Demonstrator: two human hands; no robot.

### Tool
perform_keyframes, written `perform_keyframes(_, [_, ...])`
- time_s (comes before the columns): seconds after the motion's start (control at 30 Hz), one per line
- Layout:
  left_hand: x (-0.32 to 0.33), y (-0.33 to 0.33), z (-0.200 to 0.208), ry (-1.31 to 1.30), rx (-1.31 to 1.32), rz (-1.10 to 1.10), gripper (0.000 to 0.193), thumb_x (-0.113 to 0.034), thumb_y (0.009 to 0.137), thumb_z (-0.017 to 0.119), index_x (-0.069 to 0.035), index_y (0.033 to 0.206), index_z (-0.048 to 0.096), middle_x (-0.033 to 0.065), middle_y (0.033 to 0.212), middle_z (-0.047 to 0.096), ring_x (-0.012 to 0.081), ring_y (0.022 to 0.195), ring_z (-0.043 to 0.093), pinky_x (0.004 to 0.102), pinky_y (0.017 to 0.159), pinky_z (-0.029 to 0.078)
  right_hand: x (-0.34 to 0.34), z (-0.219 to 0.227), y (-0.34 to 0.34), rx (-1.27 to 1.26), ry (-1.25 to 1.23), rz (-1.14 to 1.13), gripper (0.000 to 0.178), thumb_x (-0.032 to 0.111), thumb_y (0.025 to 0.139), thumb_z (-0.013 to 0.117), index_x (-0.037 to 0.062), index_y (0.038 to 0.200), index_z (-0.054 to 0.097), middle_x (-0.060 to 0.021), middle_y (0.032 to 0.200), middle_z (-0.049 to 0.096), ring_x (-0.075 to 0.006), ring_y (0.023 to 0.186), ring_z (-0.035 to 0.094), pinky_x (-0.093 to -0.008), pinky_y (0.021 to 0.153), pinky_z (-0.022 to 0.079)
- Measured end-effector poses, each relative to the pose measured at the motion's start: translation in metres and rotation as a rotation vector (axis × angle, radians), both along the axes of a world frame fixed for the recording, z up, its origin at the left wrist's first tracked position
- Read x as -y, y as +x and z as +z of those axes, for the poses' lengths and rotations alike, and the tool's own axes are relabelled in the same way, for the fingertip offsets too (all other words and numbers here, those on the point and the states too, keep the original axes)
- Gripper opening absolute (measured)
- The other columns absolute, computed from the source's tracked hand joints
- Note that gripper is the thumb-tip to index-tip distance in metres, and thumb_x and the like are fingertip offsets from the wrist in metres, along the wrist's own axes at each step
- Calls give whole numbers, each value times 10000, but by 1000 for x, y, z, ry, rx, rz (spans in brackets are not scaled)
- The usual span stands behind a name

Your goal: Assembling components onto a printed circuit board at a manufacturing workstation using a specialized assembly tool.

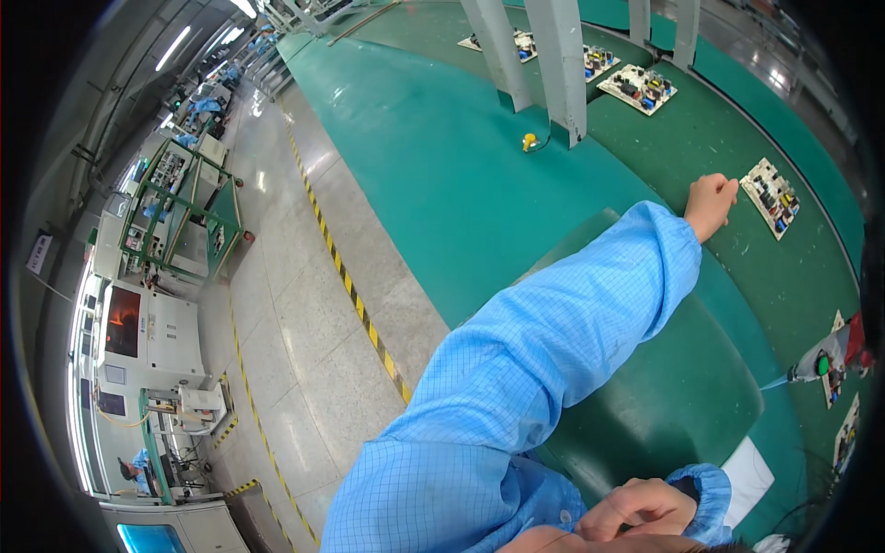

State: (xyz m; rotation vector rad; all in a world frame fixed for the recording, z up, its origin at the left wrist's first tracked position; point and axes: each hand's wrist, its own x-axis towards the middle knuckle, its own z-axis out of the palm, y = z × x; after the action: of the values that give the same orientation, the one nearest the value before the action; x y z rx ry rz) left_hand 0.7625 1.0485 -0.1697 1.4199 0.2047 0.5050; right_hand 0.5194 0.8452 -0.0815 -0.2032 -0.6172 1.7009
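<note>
My left arm, in a blue checked sleeve, stretches across to the far right. At its end my left hand [710, 207] is closed, fingers curled, beside the near-left edge of a populated circuit board [771, 199] on a dark green surface. Whether anything sits inside those fingers is hidden. Low in the picture, close to my body, my right hand [638, 507] is also closed, its curled fingers pointing left; what they hold, if anything, does not show. A dark green padded sheet [664, 415] lies between my two hands.
More circuit boards [640, 89] line the green surface farther off. Grey metal posts [560, 69] rise near a yellow knob [529, 142]. At right is a grey-and-red device [825, 361] with a green button. White paper [747, 479] lies near my right cuff. A green rack [184, 207] stands left.
</note>
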Motion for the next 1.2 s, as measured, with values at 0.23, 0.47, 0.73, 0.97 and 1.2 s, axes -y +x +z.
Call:
perform_keyframes(0.23, [-16, 8, -18, -83, 40, 104, 286, -237, 900, 556, -21, 712, 554, 34, 503, 519, 115, 391, 520, 276, 373, 401, -33, -16, 5, 424, -242, 80, 299, 88, 915, 603, 0, 1196, 552, -22, 883, 538, -85, 809, 503, -232, 724, 398])
perform_keyframes(0.47, [-16, 12, -25, -118, 9, 66, 269, -221, 895, 566, -34, 703, 545, 34, 519, 536, 110, 404, 536, 265, 367, 400, -44, -34, 2, 452, -301, 226, 369, 75, 924, 608, 13, 1272, 501, -2, 949, 490, -71, 878, 456, -212, 803, 371])
perform_keyframes(0.73, [-18, 12, -33, -221, 15, 64, 203, -148, 841, 602, -50, 704, 490, 35, 531, 512, 132, 421, 550, 285, 363, 393, -51, -34, -7, 800, -434, 22, 357, 60, 827, 637, 9, 1174, 575, -94, 895, 586, -148, 784, 561, -264, 714, 438])
perform_keyframes(0.97, [-22, 14, -31, -229, -39, 89, 126, -100, 800, 565, -50, 714, 487, 32, 566, 525, 130, 447, 563, 279, 384, 416, -54, -71, -16, 1047, -9, -242, 337, -22, 795, 635, 8, 1127, 586, -86, 751, 547, -152, 600, 496, -277, 557, 414])
perform_keyframes(1.2, [-32, 9, -27, -254, -49, 33, 191, -174, 863, 622, -60, 756, 512, 22, 607, 552, 106, 486, 571, 249, 406, 424, -69, -44, -30, 1145, -55, -315, 207, 6, 789, 644, 13, 995, 623, -123, 757, 568, -209, 598, 546, -319, 557, 438])
